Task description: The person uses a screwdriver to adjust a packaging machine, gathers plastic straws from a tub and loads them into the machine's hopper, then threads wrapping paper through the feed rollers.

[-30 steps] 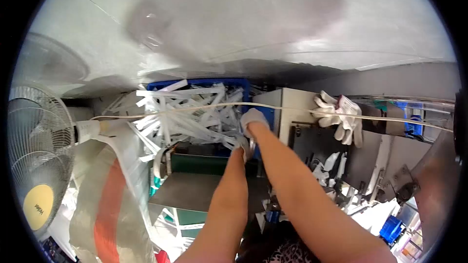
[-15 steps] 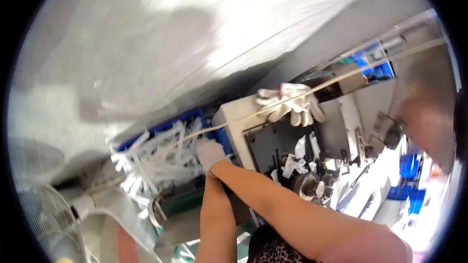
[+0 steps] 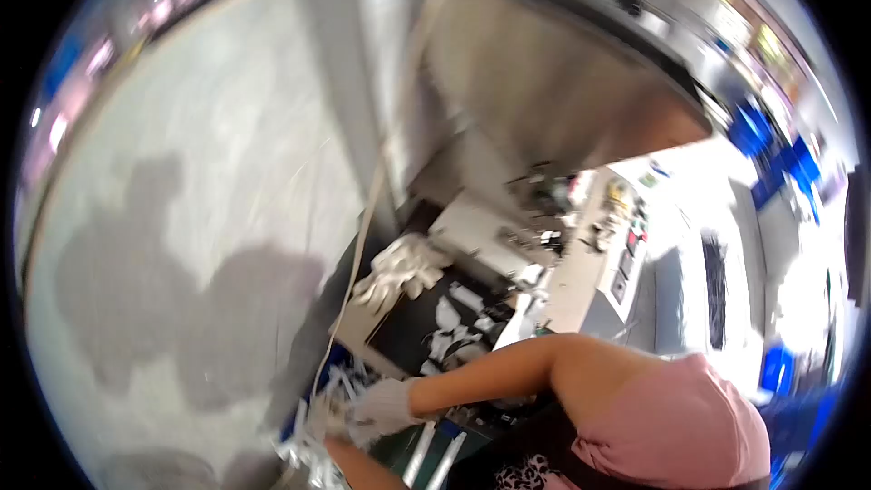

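My right hand [image 3: 383, 410], in a whitish glove, is low in the view at the edge of a heap of white strips [image 3: 313, 454]. Its fingers are blurred, and whether they hold anything is hidden. My left hand [image 3: 328, 426] is beside it, mostly covered by the right one and smeared by motion; the bare forearm runs down to the lower edge. Just above them, a pair of white gloves [image 3: 405, 270] lies on the pale machine housing. White scraps [image 3: 445, 327] lie on the dark plate near my right forearm.
A pale cord [image 3: 365, 227] runs down the middle over the heap. A large metal panel [image 3: 544, 63] stands at the top. Right of the machine is a light control box [image 3: 603, 259] with buttons. Blue bins [image 3: 751, 127] are at the far right. A grey wall [image 3: 209, 172] fills the left.
The view has swung to the right and tilted, so the fan has left the picture and the control box has come in. Both hands now appear lower left, still by the strips.
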`<state>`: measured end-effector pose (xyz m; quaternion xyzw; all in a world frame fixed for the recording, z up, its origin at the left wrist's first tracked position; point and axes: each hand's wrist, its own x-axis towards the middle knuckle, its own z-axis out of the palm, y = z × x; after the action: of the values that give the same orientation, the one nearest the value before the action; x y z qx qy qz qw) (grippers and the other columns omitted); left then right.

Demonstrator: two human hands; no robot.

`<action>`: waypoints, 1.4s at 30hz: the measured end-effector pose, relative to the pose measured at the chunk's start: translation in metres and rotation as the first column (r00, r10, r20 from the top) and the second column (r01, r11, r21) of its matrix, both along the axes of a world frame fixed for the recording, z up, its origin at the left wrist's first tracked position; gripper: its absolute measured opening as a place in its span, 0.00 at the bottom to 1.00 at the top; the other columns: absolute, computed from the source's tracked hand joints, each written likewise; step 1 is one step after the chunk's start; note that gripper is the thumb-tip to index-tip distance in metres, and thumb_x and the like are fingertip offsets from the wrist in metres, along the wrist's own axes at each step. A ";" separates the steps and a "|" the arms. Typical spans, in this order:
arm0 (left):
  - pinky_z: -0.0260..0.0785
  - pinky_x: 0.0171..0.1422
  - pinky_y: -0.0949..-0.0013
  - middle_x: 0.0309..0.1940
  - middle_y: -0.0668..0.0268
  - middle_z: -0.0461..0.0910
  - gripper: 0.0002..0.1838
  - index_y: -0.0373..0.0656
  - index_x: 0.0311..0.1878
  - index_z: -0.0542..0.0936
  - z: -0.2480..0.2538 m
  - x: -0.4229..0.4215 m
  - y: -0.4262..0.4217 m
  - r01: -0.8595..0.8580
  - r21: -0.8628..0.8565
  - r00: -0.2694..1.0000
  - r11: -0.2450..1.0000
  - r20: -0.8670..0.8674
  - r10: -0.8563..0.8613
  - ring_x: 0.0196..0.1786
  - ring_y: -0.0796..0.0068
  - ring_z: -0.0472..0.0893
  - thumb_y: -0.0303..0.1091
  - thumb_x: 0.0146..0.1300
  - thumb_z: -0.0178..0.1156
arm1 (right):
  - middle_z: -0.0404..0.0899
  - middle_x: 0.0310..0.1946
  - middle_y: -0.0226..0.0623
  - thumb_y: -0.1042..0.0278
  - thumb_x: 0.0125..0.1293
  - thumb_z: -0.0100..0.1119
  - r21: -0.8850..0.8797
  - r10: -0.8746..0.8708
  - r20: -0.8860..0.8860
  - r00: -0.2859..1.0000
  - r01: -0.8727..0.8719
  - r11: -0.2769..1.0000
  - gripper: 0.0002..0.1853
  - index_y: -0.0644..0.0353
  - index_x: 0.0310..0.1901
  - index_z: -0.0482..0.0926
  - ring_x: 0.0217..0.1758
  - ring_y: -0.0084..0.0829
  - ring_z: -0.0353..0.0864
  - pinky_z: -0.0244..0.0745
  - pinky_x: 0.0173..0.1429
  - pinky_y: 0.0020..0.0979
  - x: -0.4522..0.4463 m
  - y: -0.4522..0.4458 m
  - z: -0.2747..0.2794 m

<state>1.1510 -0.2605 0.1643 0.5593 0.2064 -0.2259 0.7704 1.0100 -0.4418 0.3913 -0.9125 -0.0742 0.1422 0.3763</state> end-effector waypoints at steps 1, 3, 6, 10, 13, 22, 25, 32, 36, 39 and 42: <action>0.70 0.35 0.70 0.31 0.60 0.77 0.11 0.33 0.40 0.75 0.022 -0.006 0.009 0.006 0.023 0.999 1.000 0.040 -0.006 0.33 0.76 0.75 0.33 0.64 0.51 | 0.75 0.24 0.47 0.57 0.60 0.48 -0.015 0.033 0.029 0.999 -0.033 0.999 0.14 0.59 0.29 0.74 0.30 0.50 0.75 0.69 0.33 0.45 -0.028 -0.025 0.017; 0.70 0.34 0.71 0.30 0.59 0.78 0.11 0.32 0.39 0.75 0.071 -0.032 0.022 0.023 0.144 0.995 0.989 0.088 -0.036 0.32 0.76 0.75 0.33 0.64 0.52 | 0.75 0.24 0.47 0.54 0.61 0.47 0.168 -0.194 0.162 0.967 0.167 0.972 0.15 0.58 0.30 0.74 0.31 0.49 0.75 0.69 0.33 0.45 -0.092 -0.076 0.019; 0.58 0.66 0.59 0.48 0.50 0.74 0.31 0.30 0.57 0.67 0.126 -0.091 0.043 0.134 0.328 0.991 0.935 -0.061 -0.120 0.49 0.58 0.75 0.52 0.64 0.48 | 0.77 0.29 0.46 0.56 0.62 0.47 0.017 -0.445 -0.051 0.894 0.447 0.895 0.14 0.56 0.35 0.78 0.32 0.47 0.75 0.70 0.37 0.41 -0.181 -0.154 0.010; 0.59 0.65 0.59 0.48 0.50 0.74 0.31 0.30 0.57 0.67 0.137 -0.153 -0.019 0.302 0.443 0.953 0.844 -0.166 -0.254 0.49 0.59 0.75 0.51 0.64 0.48 | 0.79 0.33 0.43 0.68 0.56 0.48 -0.226 -0.803 -0.147 0.577 0.771 0.596 0.11 0.53 0.38 0.78 0.33 0.44 0.78 0.71 0.39 0.42 -0.276 -0.251 -0.011; 0.59 0.64 0.60 0.47 0.51 0.74 0.30 0.31 0.57 0.67 0.142 -0.188 -0.067 0.413 0.494 0.911 0.765 -0.223 -0.348 0.48 0.59 0.75 0.50 0.64 0.49 | 0.77 0.39 0.47 0.64 0.61 0.48 -0.302 -0.975 -0.127 0.180 0.930 0.211 0.20 0.53 0.55 0.67 0.39 0.47 0.78 0.73 0.43 0.43 -0.325 -0.317 -0.042; 0.61 0.61 0.62 0.46 0.52 0.74 0.28 0.32 0.56 0.68 0.164 -0.259 -0.137 0.509 0.595 0.859 0.622 -0.297 -0.418 0.47 0.60 0.75 0.49 0.64 0.50 | 0.49 0.68 0.44 0.72 0.57 0.45 -0.430 -0.967 0.173 0.186 0.898 0.096 0.33 0.63 0.66 0.50 0.71 0.38 0.50 0.57 0.65 0.44 -0.329 -0.498 -0.072; 0.61 0.60 0.62 0.45 0.52 0.74 0.28 0.32 0.55 0.68 0.170 -0.274 -0.142 0.499 0.616 0.865 0.610 -0.312 -0.393 0.47 0.61 0.75 0.48 0.64 0.50 | 0.49 0.69 0.42 0.69 0.60 0.43 -0.490 -0.956 0.121 0.266 0.854 0.176 0.31 0.63 0.66 0.51 0.73 0.40 0.44 0.51 0.67 0.52 -0.323 -0.506 -0.078; 0.62 0.58 0.63 0.44 0.53 0.75 0.26 0.33 0.55 0.69 0.175 -0.296 -0.152 0.508 0.640 0.861 0.577 -0.350 -0.370 0.46 0.62 0.75 0.47 0.64 0.51 | 0.51 0.68 0.42 0.67 0.59 0.46 -0.513 -0.967 0.192 0.170 0.857 0.048 0.33 0.65 0.66 0.52 0.73 0.39 0.46 0.48 0.66 0.59 -0.322 -0.541 -0.095; 0.63 0.56 0.64 0.43 0.54 0.75 0.25 0.33 0.54 0.69 0.178 -0.304 -0.152 0.516 0.646 0.856 0.562 -0.362 -0.370 0.45 0.63 0.75 0.46 0.63 0.51 | 0.61 0.63 0.44 0.64 0.54 0.56 -0.544 -0.964 0.054 0.262 0.817 0.192 0.35 0.63 0.63 0.57 0.68 0.38 0.58 0.58 0.64 0.50 -0.343 -0.561 -0.068; 0.63 0.55 0.65 0.43 0.54 0.75 0.25 0.33 0.54 0.69 0.179 -0.313 -0.152 0.511 0.647 0.859 0.566 -0.366 -0.357 0.45 0.63 0.75 0.46 0.63 0.51 | 0.72 0.53 0.51 0.59 0.59 0.50 -0.084 -0.942 -0.295 -0.162 0.986 -0.143 0.26 0.60 0.59 0.67 0.58 0.45 0.70 0.66 0.59 0.39 -0.346 -0.590 -0.074; 0.64 0.54 0.65 0.42 0.55 0.75 0.24 0.34 0.53 0.70 0.183 -0.324 -0.145 0.508 0.656 0.861 0.558 -0.375 -0.344 0.44 0.64 0.75 0.45 0.63 0.52 | 0.76 0.44 0.54 0.48 0.60 0.45 0.003 -0.937 -0.266 -0.224 0.972 -0.233 0.24 0.59 0.46 0.77 0.50 0.49 0.75 0.69 0.55 0.37 -0.338 -0.605 -0.092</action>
<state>0.8274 -0.4053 0.3475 0.8276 0.2146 -0.3592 0.3742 0.6719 -1.0468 0.2990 -0.5660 0.6801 -0.1387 0.4449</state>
